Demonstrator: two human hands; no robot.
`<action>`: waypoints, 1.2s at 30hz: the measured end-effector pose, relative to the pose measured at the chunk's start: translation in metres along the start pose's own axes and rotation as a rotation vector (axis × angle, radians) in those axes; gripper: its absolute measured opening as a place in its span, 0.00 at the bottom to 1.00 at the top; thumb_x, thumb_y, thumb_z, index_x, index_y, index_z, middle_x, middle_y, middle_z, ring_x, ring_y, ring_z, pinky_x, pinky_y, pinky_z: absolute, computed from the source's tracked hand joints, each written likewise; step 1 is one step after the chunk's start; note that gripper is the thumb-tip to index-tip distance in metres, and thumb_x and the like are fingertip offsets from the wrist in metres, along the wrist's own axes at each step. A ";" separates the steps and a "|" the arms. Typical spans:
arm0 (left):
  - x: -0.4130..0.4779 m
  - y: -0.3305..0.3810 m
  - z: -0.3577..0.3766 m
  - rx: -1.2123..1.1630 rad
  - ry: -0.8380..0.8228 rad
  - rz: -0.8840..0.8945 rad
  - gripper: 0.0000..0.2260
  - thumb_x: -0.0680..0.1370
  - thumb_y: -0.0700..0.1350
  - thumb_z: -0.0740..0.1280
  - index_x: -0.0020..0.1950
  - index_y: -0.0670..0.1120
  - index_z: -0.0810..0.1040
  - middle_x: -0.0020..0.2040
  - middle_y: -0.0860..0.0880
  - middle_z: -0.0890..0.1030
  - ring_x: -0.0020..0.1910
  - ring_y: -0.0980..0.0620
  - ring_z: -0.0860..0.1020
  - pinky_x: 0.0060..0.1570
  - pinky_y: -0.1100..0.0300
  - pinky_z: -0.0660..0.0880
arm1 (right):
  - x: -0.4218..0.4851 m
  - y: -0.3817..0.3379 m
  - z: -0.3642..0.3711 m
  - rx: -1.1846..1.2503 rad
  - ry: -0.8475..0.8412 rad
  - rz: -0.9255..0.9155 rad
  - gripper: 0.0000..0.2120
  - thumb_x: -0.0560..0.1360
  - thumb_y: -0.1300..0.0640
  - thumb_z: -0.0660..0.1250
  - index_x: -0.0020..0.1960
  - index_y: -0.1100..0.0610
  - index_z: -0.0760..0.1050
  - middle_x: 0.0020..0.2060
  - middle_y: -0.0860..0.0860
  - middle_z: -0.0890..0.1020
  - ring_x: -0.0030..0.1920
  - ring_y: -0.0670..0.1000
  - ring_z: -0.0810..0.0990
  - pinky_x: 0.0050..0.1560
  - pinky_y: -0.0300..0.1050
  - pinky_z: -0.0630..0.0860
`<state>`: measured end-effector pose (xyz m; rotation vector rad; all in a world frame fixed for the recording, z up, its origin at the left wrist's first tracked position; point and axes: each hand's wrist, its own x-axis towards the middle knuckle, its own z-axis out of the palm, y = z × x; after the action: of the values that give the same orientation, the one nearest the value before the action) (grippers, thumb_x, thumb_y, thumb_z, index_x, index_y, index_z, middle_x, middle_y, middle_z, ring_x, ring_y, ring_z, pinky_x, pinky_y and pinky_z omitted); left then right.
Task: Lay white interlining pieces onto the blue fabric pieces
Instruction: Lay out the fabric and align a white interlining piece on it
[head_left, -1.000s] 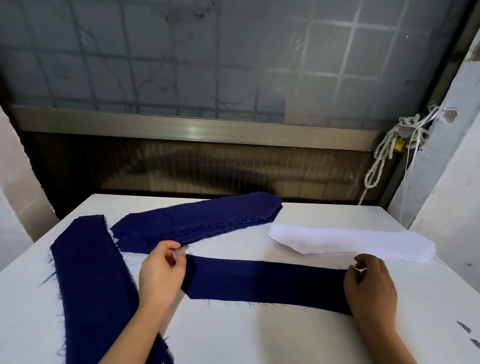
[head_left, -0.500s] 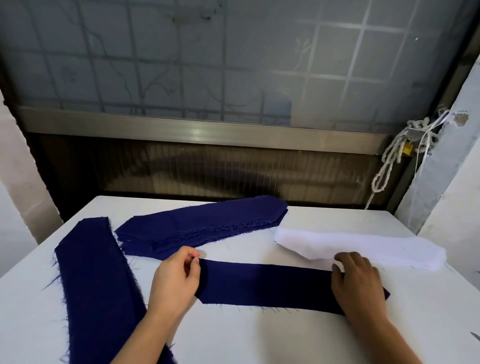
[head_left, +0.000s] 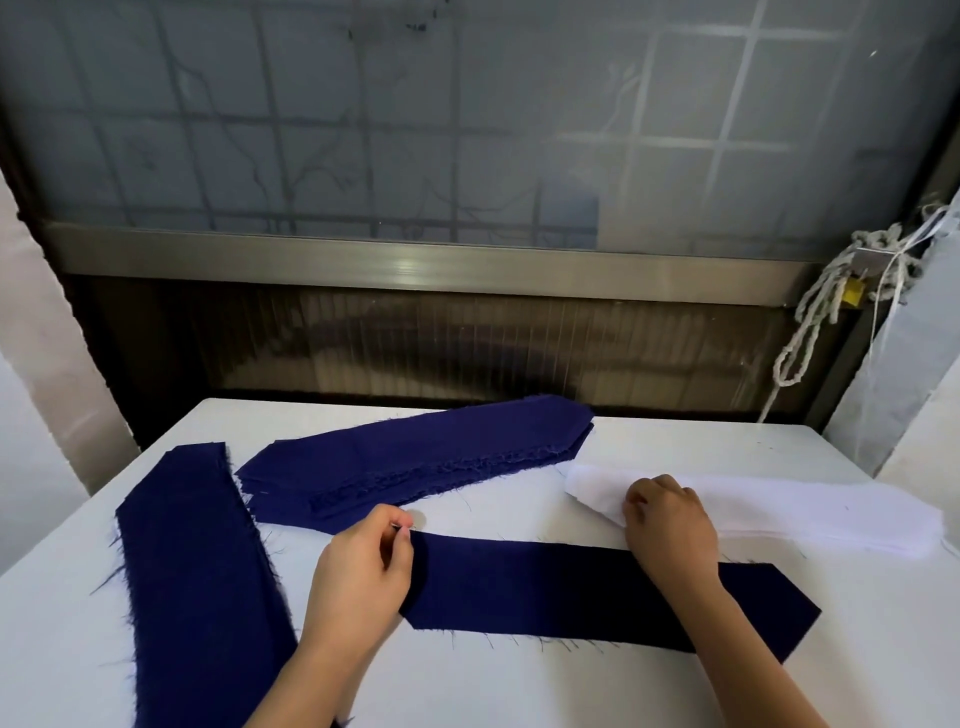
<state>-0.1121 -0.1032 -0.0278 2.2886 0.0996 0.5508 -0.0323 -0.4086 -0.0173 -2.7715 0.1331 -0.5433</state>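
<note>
At the near centre of the white table (head_left: 519, 686), a single blue piece (head_left: 597, 592) lies flat w/ its pointed end to the right; the left hand (head_left: 363, 566) pinches its left end betw. thumb & forefinger, other fingers curled. Just beyond it, on the right, the right hand (head_left: 670, 525) rests on the left end of the white interlining stack (head_left: 805, 514), fingers curled down & tips hidden, so can't tell if it has hold of a layer. A blue stack (head_left: 415, 462) lies far centre, and a long blue strip (head_left: 192, 571) runs along the left side.
</note>
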 end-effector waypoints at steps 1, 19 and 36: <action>0.000 0.000 0.000 0.007 -0.002 0.007 0.10 0.80 0.42 0.66 0.45 0.58 0.75 0.36 0.61 0.79 0.32 0.53 0.76 0.30 0.62 0.71 | 0.000 0.000 0.000 0.014 0.011 0.010 0.09 0.78 0.56 0.61 0.50 0.56 0.80 0.48 0.52 0.78 0.48 0.54 0.75 0.44 0.45 0.75; -0.004 0.000 0.003 0.199 -0.045 0.102 0.06 0.79 0.44 0.66 0.47 0.56 0.77 0.33 0.60 0.77 0.31 0.57 0.75 0.32 0.66 0.68 | -0.001 0.015 0.000 0.721 0.232 0.414 0.04 0.79 0.56 0.63 0.50 0.54 0.76 0.49 0.51 0.77 0.47 0.52 0.76 0.51 0.47 0.73; -0.004 -0.004 0.004 0.157 -0.052 0.063 0.07 0.79 0.45 0.66 0.47 0.58 0.76 0.32 0.59 0.78 0.32 0.55 0.76 0.32 0.63 0.71 | 0.003 0.026 -0.002 0.675 0.214 0.480 0.04 0.80 0.60 0.56 0.51 0.58 0.69 0.39 0.51 0.74 0.38 0.48 0.72 0.41 0.47 0.69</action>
<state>-0.1135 -0.1044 -0.0342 2.4642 0.0462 0.5319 -0.0305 -0.4337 -0.0228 -1.9341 0.5369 -0.6101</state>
